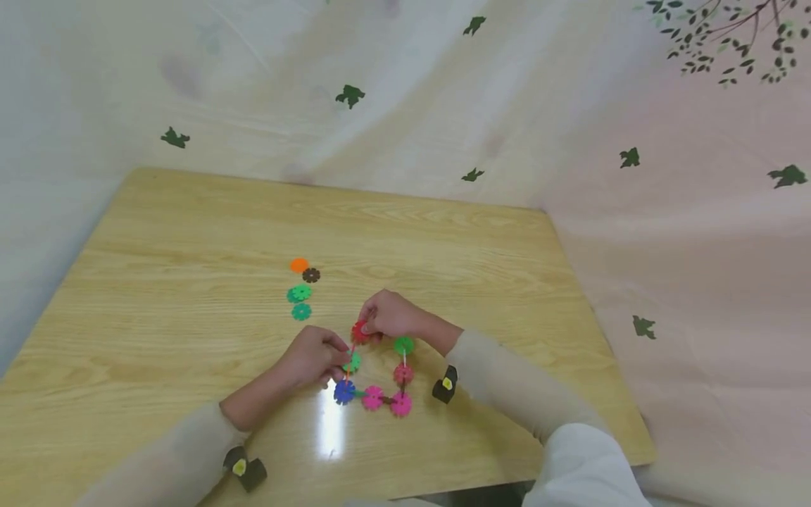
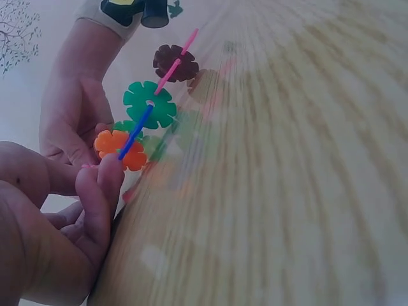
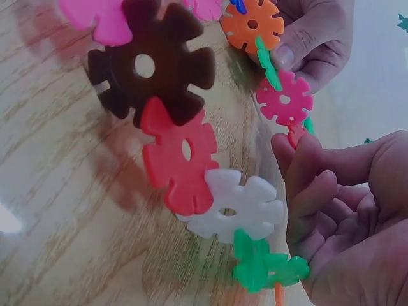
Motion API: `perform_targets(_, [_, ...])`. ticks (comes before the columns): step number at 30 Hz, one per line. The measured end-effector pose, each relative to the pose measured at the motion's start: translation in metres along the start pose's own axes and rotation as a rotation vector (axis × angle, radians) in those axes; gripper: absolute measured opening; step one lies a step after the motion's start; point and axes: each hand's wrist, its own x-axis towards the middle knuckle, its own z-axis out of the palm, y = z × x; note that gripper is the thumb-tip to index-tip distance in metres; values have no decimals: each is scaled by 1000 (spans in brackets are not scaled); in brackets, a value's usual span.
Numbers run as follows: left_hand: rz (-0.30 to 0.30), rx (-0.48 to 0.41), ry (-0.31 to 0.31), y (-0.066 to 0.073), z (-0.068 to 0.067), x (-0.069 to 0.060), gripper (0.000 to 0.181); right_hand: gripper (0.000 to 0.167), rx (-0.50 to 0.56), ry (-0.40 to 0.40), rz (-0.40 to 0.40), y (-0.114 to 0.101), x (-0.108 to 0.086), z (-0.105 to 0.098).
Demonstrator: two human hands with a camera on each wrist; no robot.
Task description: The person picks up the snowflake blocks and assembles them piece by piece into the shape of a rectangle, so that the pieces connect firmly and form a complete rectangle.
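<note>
Plastic snowflake discs slotted into one another form a chain bent in an open loop on the table. My right hand [image 1: 394, 315] pinches a red disc [image 1: 359, 332] at the chain's far left end. Just below it, my left hand [image 1: 317, 355] pinches the chain near a green disc [image 1: 353, 362]. In the right wrist view, a pink disc [image 3: 285, 99] and an orange disc [image 3: 252, 24] run between the two hands. A blue disc [image 1: 344, 392] makes the near left corner. Another green disc [image 1: 403, 345] ends the right side, under my right forearm. My fingers partly hide the red disc.
Left of the hands, loose discs lie on the wooden table [image 1: 190, 282]: an orange disc [image 1: 300, 265], a brown disc [image 1: 311, 275] and several green discs [image 1: 301, 311]. A printed cloth [image 1: 405, 91] hangs behind the table and along its right side.
</note>
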Motion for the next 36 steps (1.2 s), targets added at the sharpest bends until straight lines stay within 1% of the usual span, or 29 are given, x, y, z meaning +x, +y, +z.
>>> perform_targets(3, [2, -13, 19, -1, 1, 0, 8, 8, -5, -35, -28, 0, 3, 0])
perform_targets(6, [8, -23, 51, -2, 3, 0, 6, 13, -68, -59, -86, -2, 7, 1])
perform_targets(10, [-2, -80, 98, -3, 5, 0, 4, 18, -239, -61, -187, -8, 13, 2])
perform_targets(12, [-7, -114, 120, -3, 7, 0, 4, 19, -300, -52, -218, -11, 15, 4])
perform_targets(14, [-10, -139, 133, -4, 8, -1, 4, 18, -327, -45, -228, -15, 15, 5])
perform_targets(16, [-14, -154, 139, -5, 8, -1, 5, 18, -311, -61, -215, -17, 15, 5])
perform_targets(19, [-28, -153, 139, -6, 7, -2, 6, 17, -295, -119, -192, -20, 17, 3])
perform_targets(21, [-39, -137, 139, -6, 5, -2, 6, 17, -323, -150, -189, -22, 21, -1])
perform_targets(23, [-47, -111, 140, -7, 4, -3, 5, 20, -383, -140, -215, -28, 29, -5])
perform_targets(24, [-49, -100, 139, -7, 3, -3, 4, 22, -423, -123, -235, -31, 34, -6])
perform_targets(26, [-46, -74, 139, -6, 2, -4, 3, 26, -491, -85, -288, -40, 45, -6])
perform_targets(27, [-41, -66, 137, -6, 2, -5, 4, 29, -523, -79, -316, -45, 51, -4])
perform_targets(29, [-26, -59, 134, -5, 2, -7, 5, 32, -607, -92, -367, -54, 62, 3])
perform_targets(32, [13, -46, 135, -6, 3, -8, 6, 34, -782, -139, -411, -65, 74, 14])
perform_targets(34, [30, -45, 126, -6, 4, -8, 7, 32, -910, -142, -423, -66, 80, 19])
perform_targets(35, [32, -43, 121, -6, 5, -7, 7, 31, -959, -134, -421, -66, 82, 21])
perform_targets(36, [31, -46, 113, -6, 5, -7, 7, 29, -979, -133, -417, -64, 83, 21])
